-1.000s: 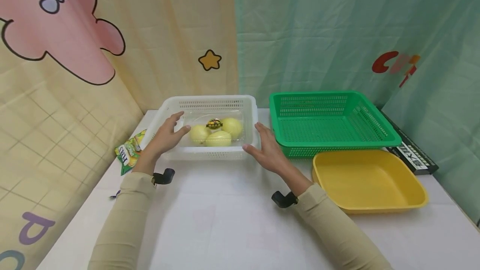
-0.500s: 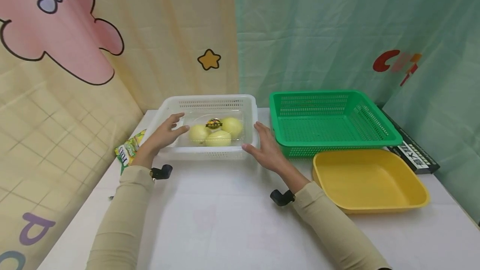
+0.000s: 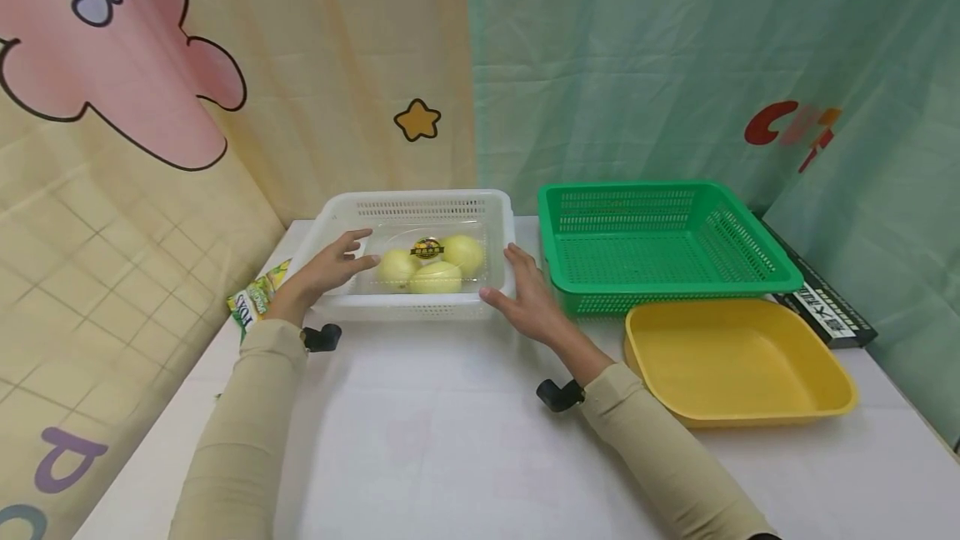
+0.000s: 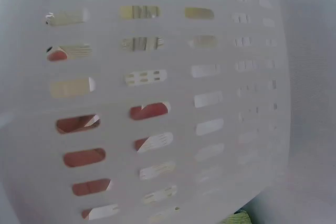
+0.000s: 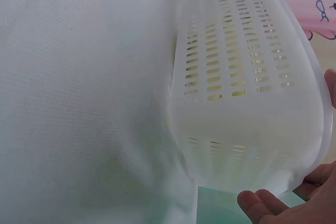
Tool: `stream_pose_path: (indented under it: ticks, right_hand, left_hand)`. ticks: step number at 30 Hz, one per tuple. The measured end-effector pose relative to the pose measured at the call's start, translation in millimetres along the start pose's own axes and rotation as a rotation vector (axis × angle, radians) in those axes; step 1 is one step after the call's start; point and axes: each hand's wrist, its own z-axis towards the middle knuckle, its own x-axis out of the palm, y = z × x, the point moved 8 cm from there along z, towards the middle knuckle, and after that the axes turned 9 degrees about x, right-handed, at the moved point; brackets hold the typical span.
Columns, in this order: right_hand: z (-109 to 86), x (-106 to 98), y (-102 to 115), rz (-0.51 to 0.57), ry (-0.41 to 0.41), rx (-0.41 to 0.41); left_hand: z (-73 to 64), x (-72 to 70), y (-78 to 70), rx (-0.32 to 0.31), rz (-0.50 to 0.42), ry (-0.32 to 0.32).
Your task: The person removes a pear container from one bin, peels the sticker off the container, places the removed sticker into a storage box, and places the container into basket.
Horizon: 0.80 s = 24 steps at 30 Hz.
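A white perforated basket (image 3: pixel 431 301) stands at the back left of the table. Inside it lies a clear plastic fruit box (image 3: pixel 382 233) with three pale yellow fruits (image 3: pixel 437 277) and a black-and-gold label. My left hand (image 3: pixel 326 267) reaches over the basket's left front rim, thumb and fingers apart, their tips near the box's left edge. My right hand (image 3: pixel 531 298) holds the basket's right front corner, thumb at the front rim and fingers along the right side. In the right wrist view, its fingertips (image 5: pixel 254 203) lie beside the outer wall. The left wrist view shows slotted basket wall (image 4: pixel 173 93) close up.
A green perforated basket (image 3: pixel 675 290) stands right of the white one. In front of it is a yellow tub (image 3: pixel 735 365), with a black box (image 3: pixel 828 307) behind on the right. A green snack bag (image 3: pixel 251 300) lies left of the white basket, partly behind the left forearm.
My left wrist has shifted slightly left and forward, its sleeve covering more of the snack bag. The right hand has edged a little left. The basket and fruit box stay in place.
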Motion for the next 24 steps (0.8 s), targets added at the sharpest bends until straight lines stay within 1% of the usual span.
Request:
stream_pose_path:
  ticks: [3, 7, 11, 19, 24]
  right_hand:
    - [-0.2, 0, -1, 0.008, 0.001, 0.007]
    - [0.2, 1, -2, 0.015, 0.001, 0.009]
    - [1.0, 2, -3, 0.026, 0.000, 0.005]
    - [1.3, 4, -6, 0.048, -0.001, 0.000]
    - [1.3, 5, -6, 0.048, -0.003, -0.005]
  left_hand:
    - [2.7, 0.8, 4.8, -0.006, -0.015, 0.015]
    - [3.6, 2.5, 7.2, -0.012, -0.053, 0.040]
    - [5.2, 4.2, 8.9, -0.018, -0.070, 0.065]
    - [7.4, 7.6, 13.6, -0.062, -0.049, 0.113]
    - [8.2, 10.0, 14.8, -0.068, -0.055, 0.140]
